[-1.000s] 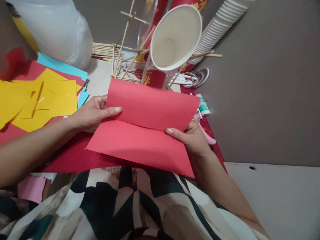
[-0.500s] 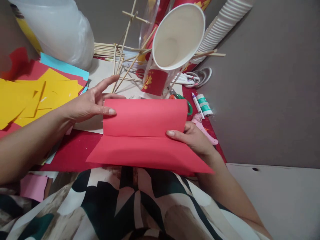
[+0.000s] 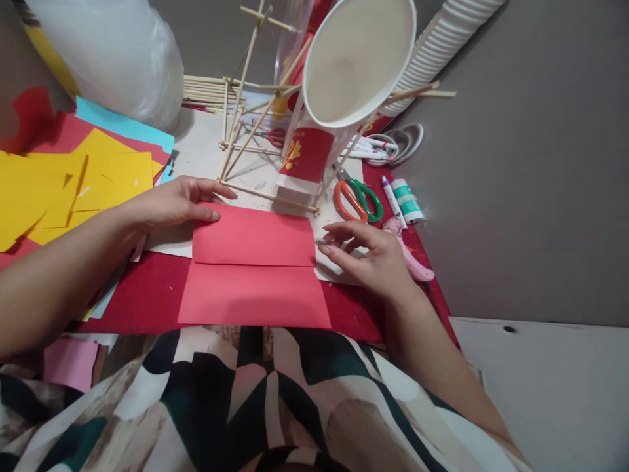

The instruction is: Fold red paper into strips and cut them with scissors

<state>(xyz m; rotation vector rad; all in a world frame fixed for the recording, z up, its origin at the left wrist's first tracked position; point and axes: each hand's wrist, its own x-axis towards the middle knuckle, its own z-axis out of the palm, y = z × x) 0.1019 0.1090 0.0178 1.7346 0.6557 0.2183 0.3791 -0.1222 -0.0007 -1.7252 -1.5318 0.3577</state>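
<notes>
A red sheet of paper (image 3: pixel 253 242) with a crease across its middle lies low in front of me, its lower half sloping toward my lap. My left hand (image 3: pixel 184 202) grips its upper left corner, thumb on top and fingers behind. Just off the sheet's right edge is my right hand (image 3: pixel 366 255), thumb and fingers apart with nothing between them. Beyond the paper, a frame of wooden sticks (image 3: pixel 268 191) stands around a red and white paper cup (image 3: pixel 308 154). A larger paper cup (image 3: pixel 358 62) shows its wide mouth above it.
Scissors with orange and green handles (image 3: pixel 366 202) lie beyond my right hand, near a marker (image 3: pixel 390 196), a white and green roll (image 3: pixel 407 202) and a pink tool (image 3: pixel 417 262). Yellow paper sheets (image 3: pixel 113 177) pile up at left. A stack of paper cups (image 3: pixel 452 39) leans at back right.
My right hand has let go of the red paper and opened beside it. The sheet has been lowered and looks narrower. My left hand has moved down slightly with it.
</notes>
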